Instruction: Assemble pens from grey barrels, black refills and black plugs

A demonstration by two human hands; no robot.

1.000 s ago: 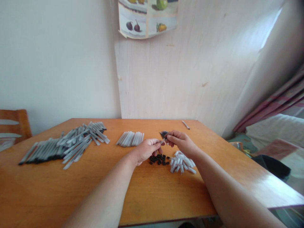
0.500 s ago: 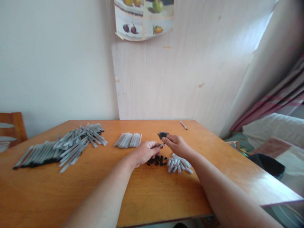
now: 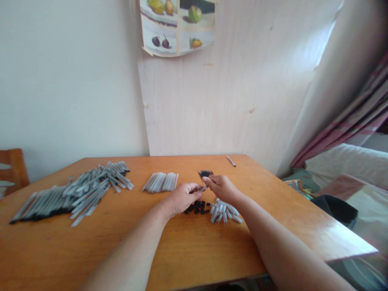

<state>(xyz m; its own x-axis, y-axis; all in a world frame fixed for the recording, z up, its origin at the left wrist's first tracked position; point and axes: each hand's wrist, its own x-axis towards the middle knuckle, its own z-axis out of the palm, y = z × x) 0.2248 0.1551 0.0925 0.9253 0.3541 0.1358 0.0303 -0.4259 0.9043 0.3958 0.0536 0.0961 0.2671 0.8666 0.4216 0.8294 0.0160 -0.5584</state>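
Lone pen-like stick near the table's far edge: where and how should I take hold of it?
Pinch the lone pen-like stick across its middle, likely best from above with the right hand, the nearer one. It is slim and lies aslant, dark end toward the near right, so the pinch should close on its long sides.

- Orange-brown, straight-edged wooden worktop (image 3: 194, 250): smooth, glossy, whitish glare on its right side.
- Grey-white, slender plastic-looking tubes (image 3: 91, 184), on the worktop's left: smooth, frosted.
- Small, black, stubby plastic-looking pieces (image 3: 202, 210), mid-worktop: matt.
- Pink-and-grey striped cloth curtain (image 3: 339, 131), right of the worktop: matt, folded.
- Pale, flat, wood-grained panel (image 3: 212, 109), behind the worktop: soft sheen.
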